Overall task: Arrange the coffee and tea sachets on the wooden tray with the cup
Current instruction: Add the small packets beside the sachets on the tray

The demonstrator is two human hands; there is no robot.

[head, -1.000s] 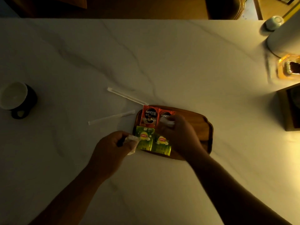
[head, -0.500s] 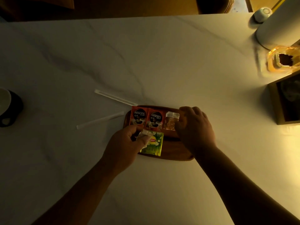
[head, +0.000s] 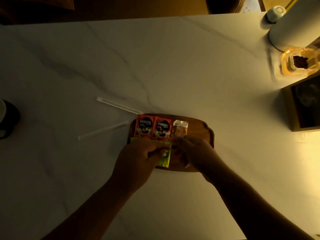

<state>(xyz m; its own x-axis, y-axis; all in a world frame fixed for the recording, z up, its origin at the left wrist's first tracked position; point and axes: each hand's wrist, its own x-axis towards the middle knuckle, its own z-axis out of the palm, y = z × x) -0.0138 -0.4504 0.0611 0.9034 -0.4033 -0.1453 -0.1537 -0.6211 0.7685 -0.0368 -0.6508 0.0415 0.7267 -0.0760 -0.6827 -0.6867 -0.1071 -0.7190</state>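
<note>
The wooden tray (head: 199,129) lies on the marble table. Along its far edge sit two red Nescafe sachets (head: 145,126) (head: 162,128) and a brown-and-white sachet (head: 180,129), side by side. Green tea sachets (head: 165,157) lie along the near edge, mostly covered by my left hand (head: 138,156), which pinches a small white sachet (head: 163,152) at its fingertips. My right hand (head: 192,151) hovers over the tray's near middle, blurred, fingers close to my left fingertips. The dark cup (head: 7,118) with a white inside stands off the tray at the far left edge.
Two paper-wrapped sticks (head: 119,106) (head: 103,129) lie left of the tray. At the right stand a white roll (head: 294,26), a glass jar (head: 299,64), a wooden box (head: 303,104) and a small white knob-like object (head: 275,12).
My right hand left the brown-and-white sachet on the tray's far row and moved down toward my left hand. My left hand slid right over the green sachets with the white sachet.
</note>
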